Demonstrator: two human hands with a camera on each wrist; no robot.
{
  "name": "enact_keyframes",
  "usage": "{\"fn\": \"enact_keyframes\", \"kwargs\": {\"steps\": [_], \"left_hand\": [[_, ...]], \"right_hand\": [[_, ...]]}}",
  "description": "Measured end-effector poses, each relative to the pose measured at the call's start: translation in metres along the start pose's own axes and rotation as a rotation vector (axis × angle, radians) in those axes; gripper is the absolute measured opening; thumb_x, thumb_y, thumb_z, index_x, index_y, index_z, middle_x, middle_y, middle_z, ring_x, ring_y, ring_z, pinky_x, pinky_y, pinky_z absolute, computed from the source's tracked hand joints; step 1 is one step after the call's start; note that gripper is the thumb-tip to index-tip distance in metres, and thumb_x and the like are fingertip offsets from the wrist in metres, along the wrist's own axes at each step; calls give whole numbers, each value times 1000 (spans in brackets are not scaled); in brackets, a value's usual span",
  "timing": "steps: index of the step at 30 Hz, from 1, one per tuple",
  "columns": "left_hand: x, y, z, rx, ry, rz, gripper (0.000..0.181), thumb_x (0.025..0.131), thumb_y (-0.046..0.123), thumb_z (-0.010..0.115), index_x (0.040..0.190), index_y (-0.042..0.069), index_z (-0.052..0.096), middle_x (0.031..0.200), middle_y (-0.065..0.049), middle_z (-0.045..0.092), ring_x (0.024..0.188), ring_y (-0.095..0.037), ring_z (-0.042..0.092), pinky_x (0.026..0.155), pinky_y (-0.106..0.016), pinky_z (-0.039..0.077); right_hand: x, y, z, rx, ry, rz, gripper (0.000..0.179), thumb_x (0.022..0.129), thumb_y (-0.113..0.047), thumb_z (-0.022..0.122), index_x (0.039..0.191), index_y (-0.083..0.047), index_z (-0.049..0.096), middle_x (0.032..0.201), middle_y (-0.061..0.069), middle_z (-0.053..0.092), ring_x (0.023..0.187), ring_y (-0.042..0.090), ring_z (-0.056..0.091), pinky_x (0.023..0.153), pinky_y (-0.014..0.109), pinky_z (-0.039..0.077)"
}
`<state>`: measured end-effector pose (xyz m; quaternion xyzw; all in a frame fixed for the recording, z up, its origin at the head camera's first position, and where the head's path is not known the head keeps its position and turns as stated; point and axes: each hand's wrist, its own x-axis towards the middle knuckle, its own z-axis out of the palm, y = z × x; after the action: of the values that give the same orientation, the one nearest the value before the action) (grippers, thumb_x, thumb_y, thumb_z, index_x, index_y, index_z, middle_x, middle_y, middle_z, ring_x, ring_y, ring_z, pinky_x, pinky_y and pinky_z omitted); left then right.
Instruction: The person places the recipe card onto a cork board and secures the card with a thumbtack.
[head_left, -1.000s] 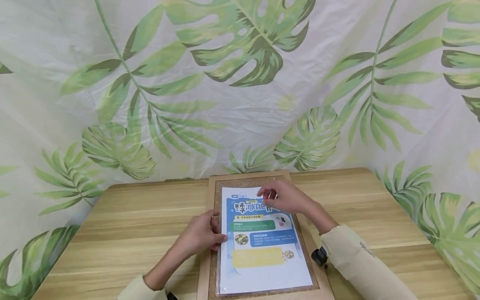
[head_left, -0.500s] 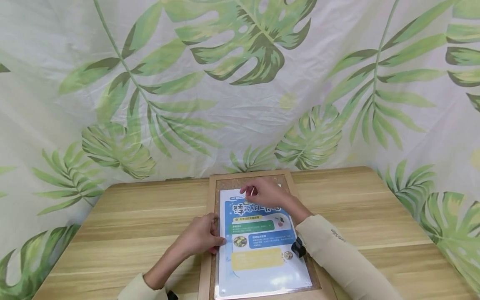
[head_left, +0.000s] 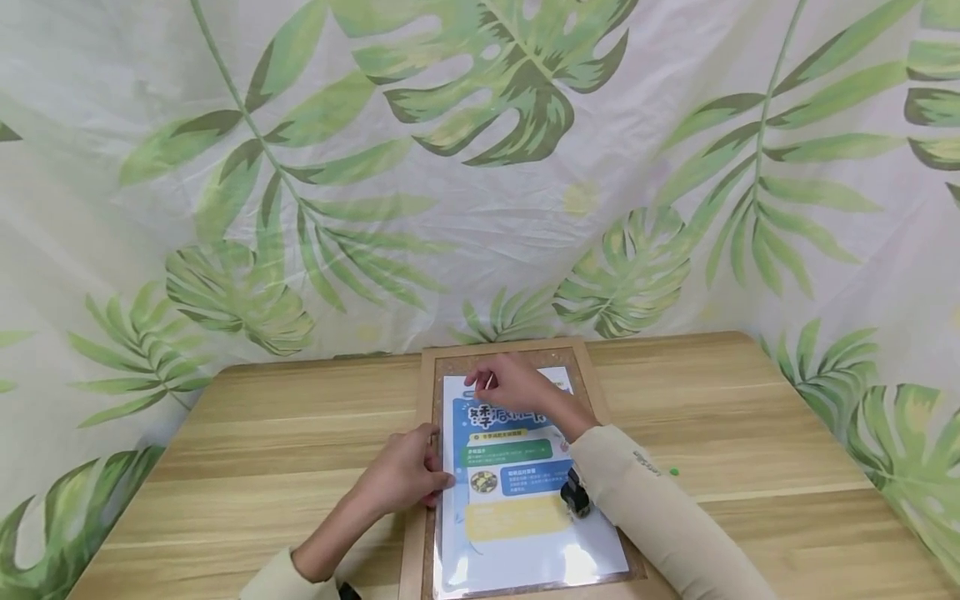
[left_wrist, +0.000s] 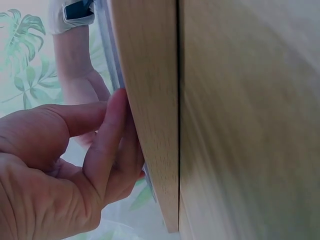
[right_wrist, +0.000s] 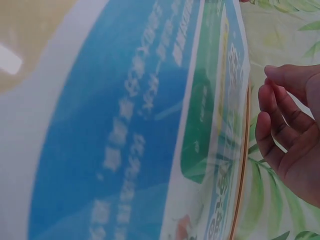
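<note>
All fingers (right_wrist: 268, 100) curled, can't tell if gripping. Sheet (head_left: 491, 560) runs lengthwise away: left hand (head_left: 405, 471) by left edge, right hand (head_left: 517, 387) over far end.

Printed sheet (head_left: 525, 500), Chinese text: large title (head_left: 504, 418) — characters 季 and 减 legible, the remainder partly covered by your right hand (head_left: 513, 383). Yellow strip (head_left: 498, 436), green panel (head_left: 506, 452), blue panel (head_left: 534, 480): Chinese lettering on each, too small for you to read; blurred in your right wrist view. Your right sleeve (head_left: 641, 508): small mark (head_left: 647, 463) — illegible.
</note>
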<state>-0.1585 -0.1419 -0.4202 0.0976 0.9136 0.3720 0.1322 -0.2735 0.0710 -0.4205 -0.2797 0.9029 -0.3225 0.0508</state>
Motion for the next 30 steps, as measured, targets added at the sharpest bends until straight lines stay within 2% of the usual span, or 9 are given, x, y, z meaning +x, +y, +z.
{"fn": "enact_keyframes", "kwargs": {"steps": [9, 21, 30], "left_hand": [[0, 3, 0, 8, -3, -41, 79, 89, 1, 85, 154, -12, 43, 73, -5, 66, 53, -14, 65, 47, -27, 52], [2, -1, 0, -17, -33, 3, 77, 88, 2, 86, 151, -14, 45, 73, -4, 67, 53, -14, 67, 47, -29, 54], [4, -15, -11, -223, -132, -38, 76, 91, 0, 82, 156, -6, 43, 87, -11, 70, 64, -19, 72, 57, -37, 64]], "right_hand": [[12, 7, 6, 44, -18, 20, 19, 100, -13, 75, 119, -11, 79, 95, -3, 73, 90, 11, 68, 88, 34, 59], [31, 12, 18, 95, -20, 21, 17, 99, -12, 78, 115, -9, 80, 93, -1, 76, 88, 9, 70, 89, 31, 60], [38, 13, 25, 100, -30, 27, 18, 97, -12, 79, 115, -10, 80, 96, -1, 76, 89, 8, 70, 91, 30, 59]]}}
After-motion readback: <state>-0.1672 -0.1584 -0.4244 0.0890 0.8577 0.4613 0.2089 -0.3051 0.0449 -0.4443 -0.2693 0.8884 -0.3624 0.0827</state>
